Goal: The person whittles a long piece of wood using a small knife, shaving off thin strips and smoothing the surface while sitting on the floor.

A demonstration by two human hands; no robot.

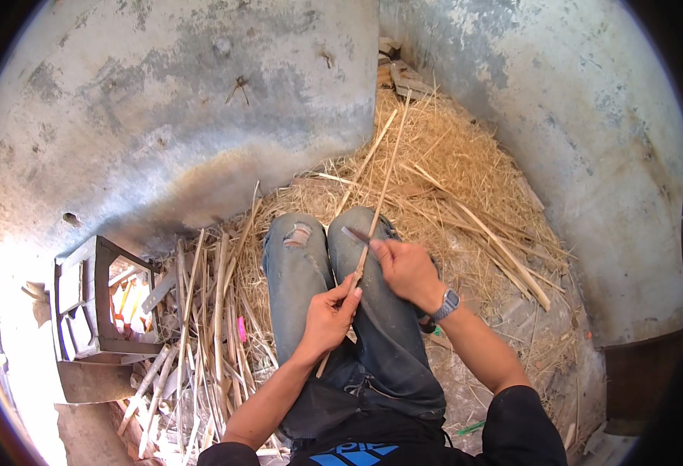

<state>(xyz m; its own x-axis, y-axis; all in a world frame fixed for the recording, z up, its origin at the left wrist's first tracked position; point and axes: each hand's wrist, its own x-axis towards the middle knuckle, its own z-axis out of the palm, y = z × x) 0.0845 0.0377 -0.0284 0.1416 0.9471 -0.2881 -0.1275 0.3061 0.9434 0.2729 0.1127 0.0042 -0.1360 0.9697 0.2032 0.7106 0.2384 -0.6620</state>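
A long, thin bamboo strip point(386, 180) slants across my lap, its far end over the pile of shavings. My left hand point(331, 317) is closed round its lower part, between my thighs. Just above, my right hand point(408, 270) grips a knife, its handle hidden in the fist. The knife's short blade point(355, 234) points left and lies at the strip, above my right knee; whether it touches the strip I cannot tell. A watch point(446, 304) is on my right wrist.
Pale shavings point(454, 147) heap up ahead and to the right, with loose strips point(505, 256) on them. Long bamboo sticks point(221, 295) lie at my left beside a dark-framed box point(108, 303). Grey walls point(279, 85) close in the far side. A pink object point(241, 329) lies among the sticks.
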